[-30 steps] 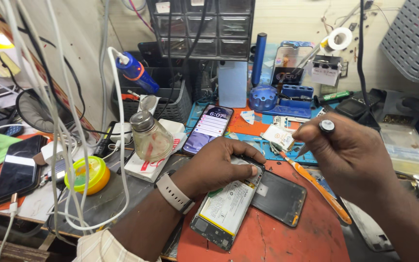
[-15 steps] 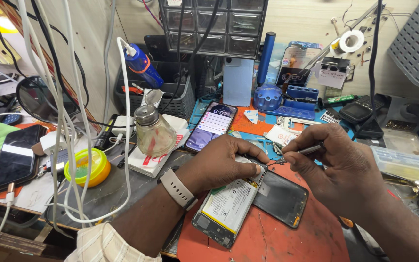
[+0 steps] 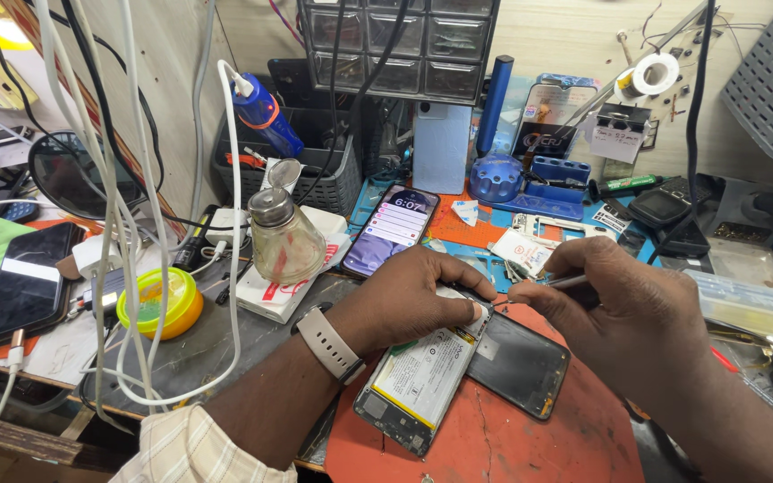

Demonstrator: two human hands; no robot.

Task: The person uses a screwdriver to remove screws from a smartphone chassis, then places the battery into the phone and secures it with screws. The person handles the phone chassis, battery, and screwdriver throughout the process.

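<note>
Left hand [image 3: 409, 300] presses fingers flat on the opened phone [image 3: 422, 376]; right hand [image 3: 624, 309] pinches tweezers [image 3: 565, 283] just beside it. Behind the phone, a glass bottle [image 3: 284, 240] holds clear liquid.

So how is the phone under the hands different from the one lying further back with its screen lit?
The opened phone lies with its back off, its pale battery showing, while the lit phone is closed and shows a bright purple screen. The left hand presses on the opened phone; nothing touches the lit phone. The right hand brings a thin tool to the opened phone's top edge. Both lie flat, tilted the same way.
</note>
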